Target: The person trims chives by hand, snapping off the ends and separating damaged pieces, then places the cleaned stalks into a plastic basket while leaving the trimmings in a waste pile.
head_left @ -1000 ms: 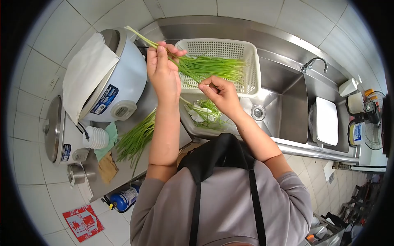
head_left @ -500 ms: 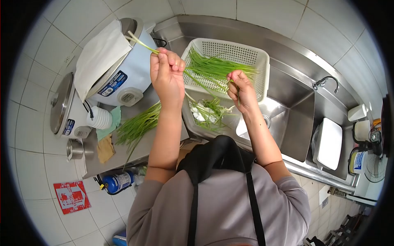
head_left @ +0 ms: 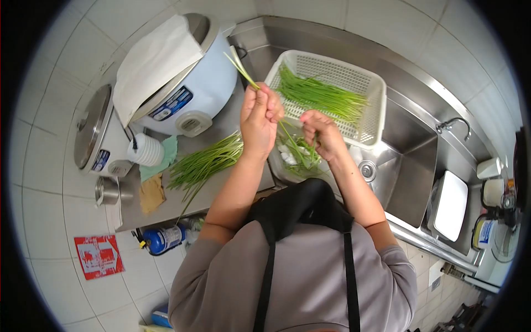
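Note:
My left hand (head_left: 261, 119) is closed on a few thin green stalks (head_left: 241, 67), whose pale ends stick up past the fingertips. To its right my right hand (head_left: 326, 135) has its fingers curled in a pinch; anything between them is too small to tell. Both hands are above a tray of trimmed scraps (head_left: 301, 157) with white bits among the green. Behind them, a white perforated basket (head_left: 377, 110) holds a bundle of long green stalks (head_left: 323, 95). More loose stalks (head_left: 207, 160) lie on the steel counter, left of my left forearm.
Two rice cookers (head_left: 213, 83) stand at the left, near stacked white cups (head_left: 146, 151) and a brown cloth (head_left: 151, 193). At the right are a steel sink (head_left: 401, 166), a faucet (head_left: 453, 127) and a white lidded container (head_left: 451, 206). A blue cylinder (head_left: 163, 239) is below the counter.
The view has shifted, moving the basket and sink rightward in the picture. My left hand is lower, over the scraps, and my right hand has moved away from the basket and closer to it.

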A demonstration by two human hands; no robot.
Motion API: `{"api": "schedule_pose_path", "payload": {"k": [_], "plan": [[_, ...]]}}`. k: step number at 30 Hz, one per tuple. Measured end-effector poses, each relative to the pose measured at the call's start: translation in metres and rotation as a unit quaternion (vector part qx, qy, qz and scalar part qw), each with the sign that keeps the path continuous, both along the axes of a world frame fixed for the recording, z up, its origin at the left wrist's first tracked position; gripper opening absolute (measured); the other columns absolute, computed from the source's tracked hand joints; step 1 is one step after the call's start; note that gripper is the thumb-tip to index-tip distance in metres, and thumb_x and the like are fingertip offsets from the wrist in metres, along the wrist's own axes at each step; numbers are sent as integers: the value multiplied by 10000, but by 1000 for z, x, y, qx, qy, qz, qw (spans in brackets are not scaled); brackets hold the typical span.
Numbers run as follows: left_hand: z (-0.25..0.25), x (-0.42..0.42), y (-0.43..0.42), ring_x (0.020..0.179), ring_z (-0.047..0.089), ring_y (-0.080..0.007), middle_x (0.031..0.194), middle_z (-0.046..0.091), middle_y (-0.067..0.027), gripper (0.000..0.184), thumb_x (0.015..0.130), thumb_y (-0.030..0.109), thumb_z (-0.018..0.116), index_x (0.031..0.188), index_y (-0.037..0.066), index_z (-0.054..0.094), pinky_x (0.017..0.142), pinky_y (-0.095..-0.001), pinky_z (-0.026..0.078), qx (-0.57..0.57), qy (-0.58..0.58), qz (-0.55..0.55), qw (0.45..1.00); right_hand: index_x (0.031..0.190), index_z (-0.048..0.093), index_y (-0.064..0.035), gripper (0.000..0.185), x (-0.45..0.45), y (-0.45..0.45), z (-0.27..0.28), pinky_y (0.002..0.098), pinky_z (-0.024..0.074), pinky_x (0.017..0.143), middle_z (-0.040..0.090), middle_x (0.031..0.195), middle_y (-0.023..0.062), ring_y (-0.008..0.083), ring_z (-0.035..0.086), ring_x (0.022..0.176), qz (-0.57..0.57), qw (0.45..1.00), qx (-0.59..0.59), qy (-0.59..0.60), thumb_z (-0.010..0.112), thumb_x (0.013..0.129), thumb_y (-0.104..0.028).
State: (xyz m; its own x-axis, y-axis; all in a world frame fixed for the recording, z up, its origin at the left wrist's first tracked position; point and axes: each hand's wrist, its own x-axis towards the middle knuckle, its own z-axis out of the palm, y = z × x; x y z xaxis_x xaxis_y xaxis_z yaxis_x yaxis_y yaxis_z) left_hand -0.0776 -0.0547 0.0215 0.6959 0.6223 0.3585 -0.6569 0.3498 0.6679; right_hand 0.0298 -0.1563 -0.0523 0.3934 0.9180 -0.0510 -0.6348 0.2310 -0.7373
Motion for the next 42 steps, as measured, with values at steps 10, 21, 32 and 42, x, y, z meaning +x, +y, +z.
{"api": "schedule_pose_path", "payload": {"k": [10, 21, 32, 42], "plan": [[-43, -132, 110, 709, 504, -207, 786, 520, -80, 116, 889, 95, 441, 889, 9, 520, 676, -278, 408, 498, 492, 124, 703, 878, 638, -18, 121, -1, -24, -78, 336, 458, 634, 570, 707, 72, 238, 554, 672, 49, 798, -121, -589, 613, 774, -76], [-118, -175, 141, 1090, 460, -343, 1147, 499, -200, 341, 862, 186, 486, 1149, 2, 482, 922, -376, 364, 499, 584, 110, 631, 976, 632, -72, 211, 5, -17, -40, 351, 464, 686, 603, 916, 118, 310, 591, 778, 40, 718, -167, -674, 611, 767, -64], [-127, -167, 150, 1042, 508, -340, 1133, 541, -195, 427, 925, 333, 397, 1161, -5, 512, 893, -371, 378, 487, 643, 77, 585, 884, 668, -52, 218, 171, 44, -86, 402, 484, 686, 653, 853, 132, 303, 620, 788, 108, 522, -403, -744, 673, 708, -179], [-102, -130, 124, 1041, 480, -342, 1099, 520, -184, 372, 891, 286, 481, 1118, -6, 521, 884, -376, 383, 492, 581, 160, 628, 815, 674, -26, 222, 188, 45, -120, 378, 498, 678, 653, 823, 143, 289, 625, 786, 187, 437, -468, -745, 709, 627, -138]]}}
